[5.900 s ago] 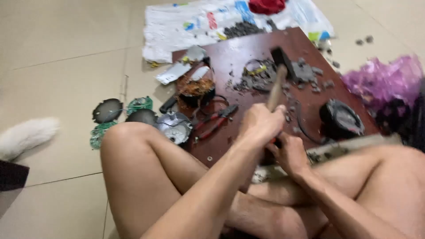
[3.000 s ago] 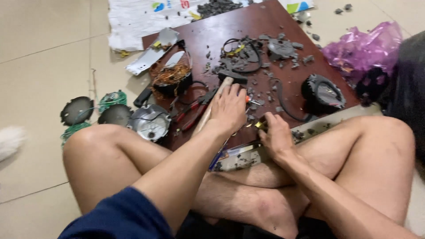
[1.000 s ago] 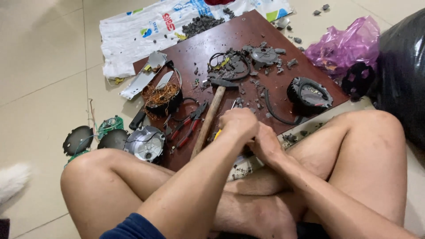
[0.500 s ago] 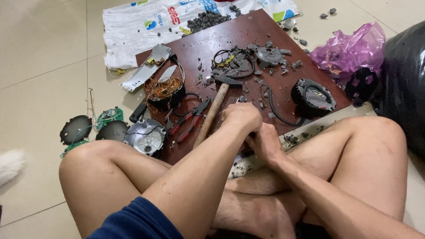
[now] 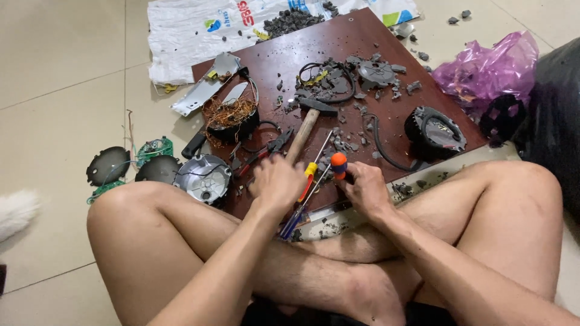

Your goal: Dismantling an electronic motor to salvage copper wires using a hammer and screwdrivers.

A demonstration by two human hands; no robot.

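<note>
though partly hidden, orange-tipped screwdriver [image 5: 337,164]

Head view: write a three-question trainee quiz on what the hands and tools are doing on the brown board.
1. True or false: the hammer lies with its head pointing away from the person, its wooden handle running back under the left hand.
2. Multiple choice: the right hand grips a tool with a round end of which colour? A) green B) orange C) white
3. Fill in: the round part holding a tangle of copper wire sits on the brown board to the ______ of the hammer, as seen in the picture.

Key: 1 true; 2 B, the orange-ended screwdriver; 3 left.
</note>
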